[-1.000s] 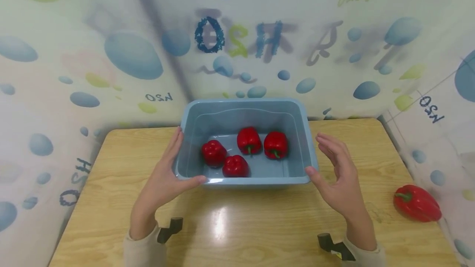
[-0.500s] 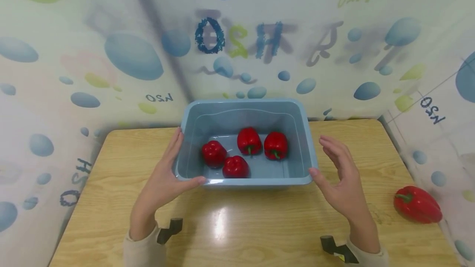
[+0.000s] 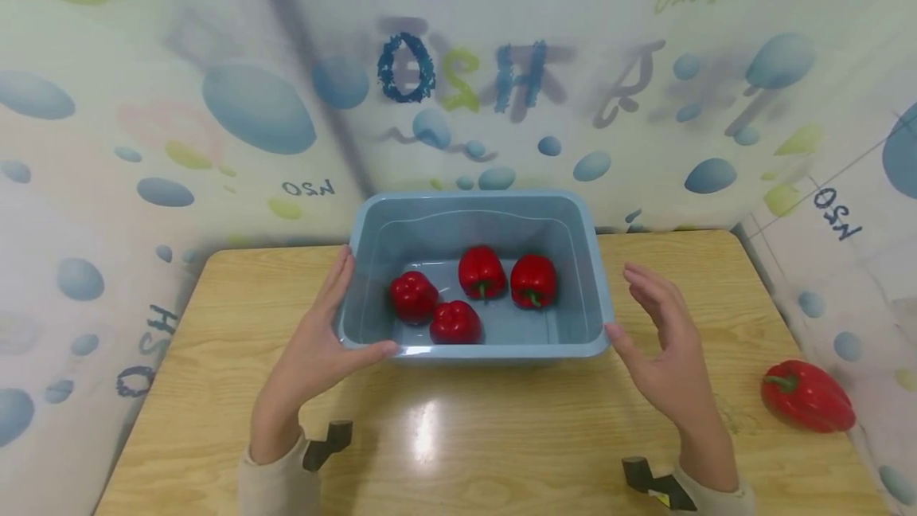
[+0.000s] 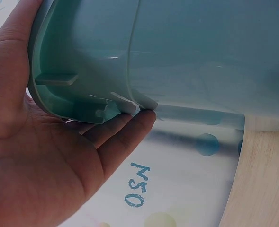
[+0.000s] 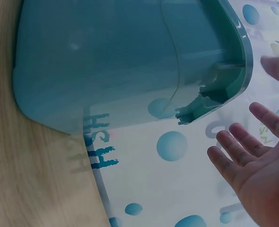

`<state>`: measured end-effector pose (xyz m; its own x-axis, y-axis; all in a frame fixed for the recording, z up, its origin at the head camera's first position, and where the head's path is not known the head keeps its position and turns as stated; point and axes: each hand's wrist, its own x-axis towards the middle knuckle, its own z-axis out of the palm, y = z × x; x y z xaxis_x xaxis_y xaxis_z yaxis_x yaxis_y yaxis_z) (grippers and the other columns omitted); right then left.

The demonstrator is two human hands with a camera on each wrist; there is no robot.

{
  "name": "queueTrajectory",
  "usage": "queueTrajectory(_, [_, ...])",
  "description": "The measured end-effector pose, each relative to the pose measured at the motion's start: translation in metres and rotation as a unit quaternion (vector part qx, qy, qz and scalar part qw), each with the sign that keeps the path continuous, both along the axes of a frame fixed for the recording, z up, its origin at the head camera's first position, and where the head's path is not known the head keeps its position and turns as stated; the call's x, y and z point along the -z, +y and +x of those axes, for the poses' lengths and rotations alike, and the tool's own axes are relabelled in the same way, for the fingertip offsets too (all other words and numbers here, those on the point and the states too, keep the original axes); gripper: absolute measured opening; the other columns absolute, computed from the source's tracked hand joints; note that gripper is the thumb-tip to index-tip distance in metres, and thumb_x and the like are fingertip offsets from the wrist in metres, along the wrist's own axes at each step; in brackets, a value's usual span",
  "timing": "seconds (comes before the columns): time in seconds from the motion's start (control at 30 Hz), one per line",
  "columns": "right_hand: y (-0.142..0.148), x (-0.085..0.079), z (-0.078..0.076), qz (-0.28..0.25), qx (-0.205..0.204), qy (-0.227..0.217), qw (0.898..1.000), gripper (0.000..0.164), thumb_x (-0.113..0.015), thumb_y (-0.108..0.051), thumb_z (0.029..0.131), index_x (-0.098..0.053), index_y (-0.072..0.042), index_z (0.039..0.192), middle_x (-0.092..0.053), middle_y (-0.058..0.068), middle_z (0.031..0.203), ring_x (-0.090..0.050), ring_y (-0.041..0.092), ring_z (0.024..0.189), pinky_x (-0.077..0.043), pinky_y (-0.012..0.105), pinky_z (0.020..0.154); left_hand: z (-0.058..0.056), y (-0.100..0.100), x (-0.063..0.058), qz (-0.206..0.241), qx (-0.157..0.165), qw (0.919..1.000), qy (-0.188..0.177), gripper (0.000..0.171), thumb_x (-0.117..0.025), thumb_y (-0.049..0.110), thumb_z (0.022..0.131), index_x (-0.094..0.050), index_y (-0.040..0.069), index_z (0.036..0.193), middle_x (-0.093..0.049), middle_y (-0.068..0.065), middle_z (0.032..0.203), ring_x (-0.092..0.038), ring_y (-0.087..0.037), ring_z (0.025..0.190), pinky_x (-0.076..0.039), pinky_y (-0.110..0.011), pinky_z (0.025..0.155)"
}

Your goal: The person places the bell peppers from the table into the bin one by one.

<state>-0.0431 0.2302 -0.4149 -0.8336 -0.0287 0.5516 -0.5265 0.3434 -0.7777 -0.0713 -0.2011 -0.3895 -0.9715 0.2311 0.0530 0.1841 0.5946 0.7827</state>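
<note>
I see the left hand (image 3: 315, 353), outstretched, touching the blue plastic tub (image 3: 473, 228), four red bell peppers (image 3: 482, 267) inside to its right, the right hand (image 3: 665, 349) spread and empty just beside.

1. There is one light-blue plastic bin (image 3: 494, 351).
2. Of red bell peppers (image 3: 481, 272) there are five in total: four are inside the bin, and one lies apart, to the right of the bin.
3. Human hands are two: one left hand (image 3: 315, 349) at the left side of the bin, one right hand (image 3: 669, 357) at its right.
4. Beige sleeves (image 3: 279, 484) are two, both nearer to the viewer than the bin.
5. One wood-grain table (image 3: 501, 436) is beneath the bin.
</note>
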Motion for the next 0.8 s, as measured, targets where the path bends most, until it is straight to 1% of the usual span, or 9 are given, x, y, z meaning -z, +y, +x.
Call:
queueTrajectory(0.1, [0.002, 0.002, 0.001, 0.007, 0.010, -0.007, 1.000, 0.069, -0.068, 0.023, 0.081, -0.053, 0.008, 0.147, -0.055, 0.000, 0.154, -0.055, 0.009, 0.141, -0.041, 0.016, 0.121, 0.000, 0.000, 0.000, -0.002, -0.001, 1.0000, -0.001, 0.128, -0.097, 0.035, 0.075, -0.012, 0.028, 0.171, -0.005, 0.010, 0.180, -0.017, -0.037, 0.166, -0.035, -0.074, 0.120])
queueTrajectory(0.27, [0.009, 0.005, 0.003, 0.011, 0.031, -0.012, 0.999, 0.066, -0.066, 0.024, 0.084, -0.054, 0.007, 0.146, -0.056, -0.001, 0.152, -0.056, 0.008, 0.139, -0.041, 0.016, 0.120, 0.000, 0.000, 0.000, -0.002, -0.003, 1.0000, -0.003, 0.127, -0.096, 0.036, 0.075, -0.012, 0.029, 0.171, -0.005, 0.008, 0.181, -0.017, -0.037, 0.166, -0.035, -0.074, 0.120])
queueTrajectory(0.4, [0.015, 0.007, 0.004, 0.011, 0.043, -0.017, 0.999, 0.065, -0.067, 0.022, 0.085, -0.054, 0.007, 0.146, -0.057, -0.002, 0.151, -0.056, 0.007, 0.139, -0.041, 0.015, 0.120, 0.001, 0.001, 0.000, 0.003, -0.001, 1.0000, -0.002, 0.127, -0.096, 0.035, 0.076, -0.012, 0.028, 0.171, -0.005, 0.007, 0.181, -0.017, -0.037, 0.165, -0.037, -0.073, 0.119])
queueTrajectory(0.57, [0.021, 0.010, 0.007, 0.010, 0.057, -0.027, 0.998, 0.066, -0.069, 0.023, 0.083, -0.054, 0.007, 0.146, -0.057, -0.003, 0.151, -0.056, 0.007, 0.140, -0.041, 0.014, 0.120, 0.001, 0.001, 0.000, 0.004, 0.000, 1.0000, 0.003, 0.126, -0.096, 0.035, 0.076, -0.013, 0.028, 0.171, -0.005, 0.009, 0.181, -0.018, -0.037, 0.165, -0.037, -0.074, 0.119])
queueTrajectory(0.8, [0.029, 0.017, 0.009, 0.016, 0.068, -0.007, 0.998, 0.068, -0.072, 0.023, 0.080, -0.054, 0.010, 0.145, -0.056, -0.005, 0.151, -0.053, 0.007, 0.142, -0.039, 0.014, 0.121, 0.001, 0.000, -0.001, 0.003, -0.001, 1.0000, -0.001, 0.127, -0.096, 0.036, 0.076, -0.013, 0.028, 0.171, -0.004, 0.010, 0.180, -0.017, -0.036, 0.166, -0.036, -0.073, 0.120])
